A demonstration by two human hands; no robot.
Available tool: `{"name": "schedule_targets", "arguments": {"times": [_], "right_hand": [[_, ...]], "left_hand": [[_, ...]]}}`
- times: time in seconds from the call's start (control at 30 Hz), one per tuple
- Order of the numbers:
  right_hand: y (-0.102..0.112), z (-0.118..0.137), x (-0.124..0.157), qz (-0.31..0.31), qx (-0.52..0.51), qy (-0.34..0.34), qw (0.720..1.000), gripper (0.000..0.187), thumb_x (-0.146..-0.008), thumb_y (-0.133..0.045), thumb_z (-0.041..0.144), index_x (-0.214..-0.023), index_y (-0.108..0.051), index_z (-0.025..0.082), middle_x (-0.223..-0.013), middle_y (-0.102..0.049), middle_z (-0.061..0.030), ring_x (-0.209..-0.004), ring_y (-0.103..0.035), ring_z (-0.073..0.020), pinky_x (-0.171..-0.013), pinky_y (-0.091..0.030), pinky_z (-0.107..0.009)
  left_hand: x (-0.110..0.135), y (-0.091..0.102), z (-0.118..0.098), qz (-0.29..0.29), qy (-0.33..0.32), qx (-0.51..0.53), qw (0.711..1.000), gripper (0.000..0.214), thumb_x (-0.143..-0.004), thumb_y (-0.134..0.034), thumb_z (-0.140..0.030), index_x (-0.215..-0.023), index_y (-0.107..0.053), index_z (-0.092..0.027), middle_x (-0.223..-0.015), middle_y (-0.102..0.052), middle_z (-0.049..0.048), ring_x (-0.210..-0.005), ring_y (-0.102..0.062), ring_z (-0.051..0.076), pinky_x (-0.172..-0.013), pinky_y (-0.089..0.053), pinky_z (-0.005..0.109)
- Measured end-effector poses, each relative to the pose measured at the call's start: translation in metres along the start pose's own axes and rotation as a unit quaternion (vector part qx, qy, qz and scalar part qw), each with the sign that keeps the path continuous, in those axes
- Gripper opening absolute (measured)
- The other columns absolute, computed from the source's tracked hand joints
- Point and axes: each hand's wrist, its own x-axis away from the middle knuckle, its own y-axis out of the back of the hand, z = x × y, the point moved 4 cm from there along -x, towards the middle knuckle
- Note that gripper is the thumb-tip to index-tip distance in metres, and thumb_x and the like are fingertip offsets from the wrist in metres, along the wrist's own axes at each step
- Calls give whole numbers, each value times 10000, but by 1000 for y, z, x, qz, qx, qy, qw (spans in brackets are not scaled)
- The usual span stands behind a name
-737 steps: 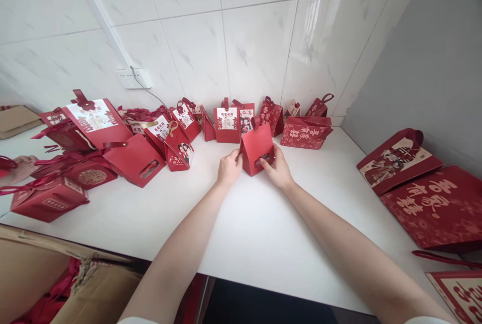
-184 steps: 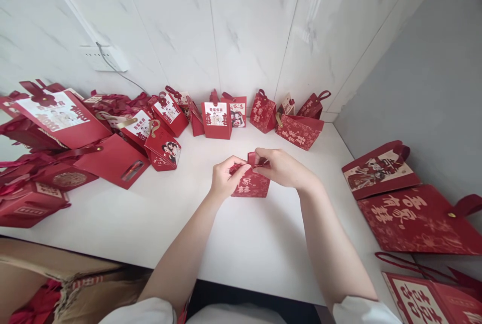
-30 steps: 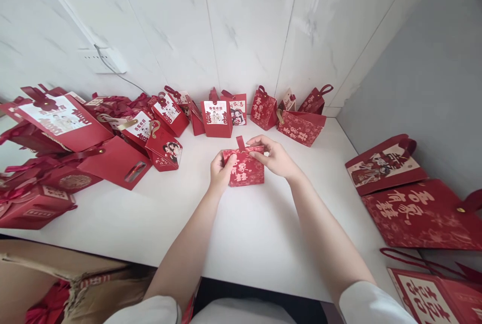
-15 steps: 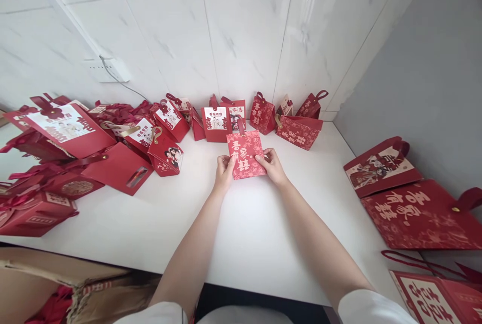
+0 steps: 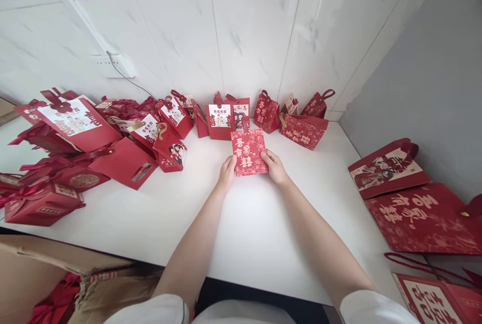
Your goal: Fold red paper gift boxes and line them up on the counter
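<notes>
A small red gift box (image 5: 249, 151) with pale characters on its face stands on the white table (image 5: 241, 233), just in front of the row of boxes at the wall. My left hand (image 5: 227, 173) grips its lower left corner. My right hand (image 5: 275, 167) grips its lower right edge. Both hands have fingers curled round the box. A short red ribbon tab sticks up from its top.
Several red gift boxes (image 5: 220, 120) line the tiled wall, and more are heaped at the left (image 5: 81, 128). Large red bags (image 5: 425, 216) lie flat at the right. A cardboard carton (image 5: 48, 284) sits below the table's near edge. A socket (image 5: 115, 65) is on the wall.
The box, earlier held near me with its top being folded, has been turned upright and moved away toward the row at the wall. Both hands slid down to its lower corners.
</notes>
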Motion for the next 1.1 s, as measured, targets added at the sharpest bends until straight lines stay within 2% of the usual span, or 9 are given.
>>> {"name": "schedule_targets", "arguments": {"times": [0.13,0.27,0.33,0.5,0.63,0.8,0.87,0.97,1.1], "right_hand": [[2,6,3,-66,141,90,984,397,-914,-420,558,-806,-556,200,-899,-589,-33,-857,-532,-182,-841,-434,-325],[6,10,3,-109,200,132,965,382,-947,-363,523,-882,-551,198,-1018,-589,-72,-977,-529,-203,-890,-421,-346],[8,9,1,-110,205,121,965,397,-939,-371,544,-861,-552,199,-1015,-594,-72,-971,-533,-204,-884,-419,-341],[16,0,2,-126,142,26,981,477,-908,-383,619,-777,-562,196,-796,-612,-22,-766,-541,-184,-761,-432,-313],[20,1,6,-189,125,41,973,562,-939,-272,611,-893,-621,173,-977,-652,-79,-922,-581,-215,-853,-435,-347],[26,7,6,-266,192,93,940,442,-945,-356,544,-1043,-587,180,-1324,-485,-151,-1242,-470,-236,-1026,-370,-408],[25,12,8,-251,202,129,938,408,-962,-342,502,-1109,-573,199,-1341,-480,-138,-1269,-458,-231,-1047,-365,-426],[16,23,12,-176,266,199,927,373,-959,-382,468,-1159,-583,225,-1358,-492,-114,-1290,-446,-246,-1082,-341,-454],[-3,24,13,-37,367,244,897,417,-883,-551,476,-1226,-582,241,-1382,-508,-99,-1297,-439,-283,-1093,-334,-479]], "left_hand": [[-3,2,4,-26,6,-12,1000,418,-880,-485,-560,-938,-615,-166,-1069,-664,94,-1026,-597,206,-924,-450,321],[-6,2,6,-26,3,11,1000,316,-810,-627,-469,-936,-563,-186,-1179,-635,91,-1075,-601,211,-969,-441,346],[-6,0,4,-6,5,13,1000,352,-785,-667,-425,-1024,-575,-183,-1199,-633,96,-1119,-592,226,-1014,-419,369],[1,-7,-6,61,-20,-28,998,551,-791,-671,-404,-1282,-536,-193,-1315,-581,102,-1235,-531,259,-1081,-387,400],[6,-11,-11,65,-94,-133,984,678,-710,-754,-398,-1314,-513,-206,-1312,-578,107,-1234,-525,276,-1081,-394,436],[4,-4,-9,-19,-112,-179,977,894,-728,-753,-392,-1469,-274,-248,-1390,-490,130,-1312,-458,266,-1116,-343,444],[1,0,-8,-36,-111,-184,976,870,-755,-732,-397,-1477,-263,-273,-1449,-428,123,-1366,-392,267,-1144,-298,451],[-1,2,-8,-28,-119,-188,975,732,-783,-703,-390,-1429,-375,-282,-1506,-363,94,-1411,-320,266,-1164,-273,434],[-2,-1,-6,19,-76,-146,986,663,-803,-675,-354,-1407,-415,-275,-1461,-445,72,-1341,-432,243,-1123,-357,391]]}}
